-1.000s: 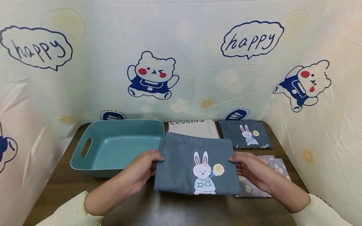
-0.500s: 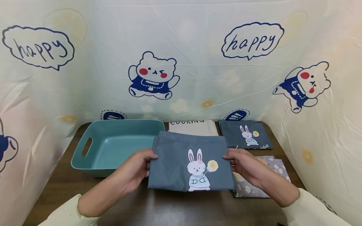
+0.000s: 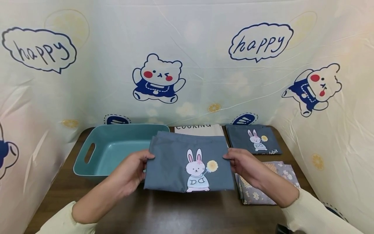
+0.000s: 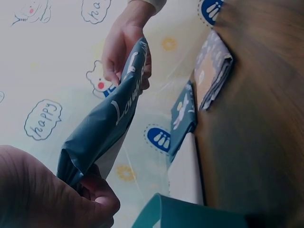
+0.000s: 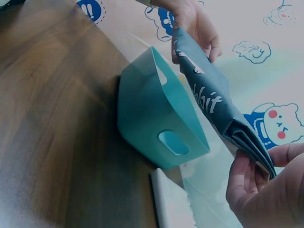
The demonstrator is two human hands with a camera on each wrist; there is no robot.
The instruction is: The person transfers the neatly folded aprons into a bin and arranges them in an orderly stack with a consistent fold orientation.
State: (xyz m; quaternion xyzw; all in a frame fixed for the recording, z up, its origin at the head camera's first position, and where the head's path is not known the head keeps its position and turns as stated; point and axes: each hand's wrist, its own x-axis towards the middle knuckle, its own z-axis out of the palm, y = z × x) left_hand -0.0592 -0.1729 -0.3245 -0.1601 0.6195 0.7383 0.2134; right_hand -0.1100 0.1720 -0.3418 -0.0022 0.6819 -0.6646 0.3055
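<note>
A folded grey-blue cloth (image 3: 169, 162), printed with a white rabbit holding a yellow flower, is held up above the table between both hands. My left hand (image 3: 131, 170) pinches its left edge, thumb on top and fingers underneath. At the opposite edge, my right hand (image 3: 246, 165) grips it the same way. Layered folds and white lettering show along its near side in the right wrist view, where the cloth (image 5: 213, 102) slants between the hands. A teal plastic bin (image 3: 128, 131) with handle holes stands behind and left of the cloth, partly hidden by it.
Behind the held cloth lies a white folded cloth (image 3: 198, 130) lettered "COOKING". A matching rabbit-print cloth (image 3: 239, 138) is at the back right, and a floral folded cloth (image 3: 284, 178) lies in front of it. Printed fabric (image 3: 204, 81) walls in the wooden table (image 3: 175, 214).
Both hands have carried the folded rabbit-print cloth to the left and slightly up in the head view, closer to the bin. More of the floral cloth now shows.
</note>
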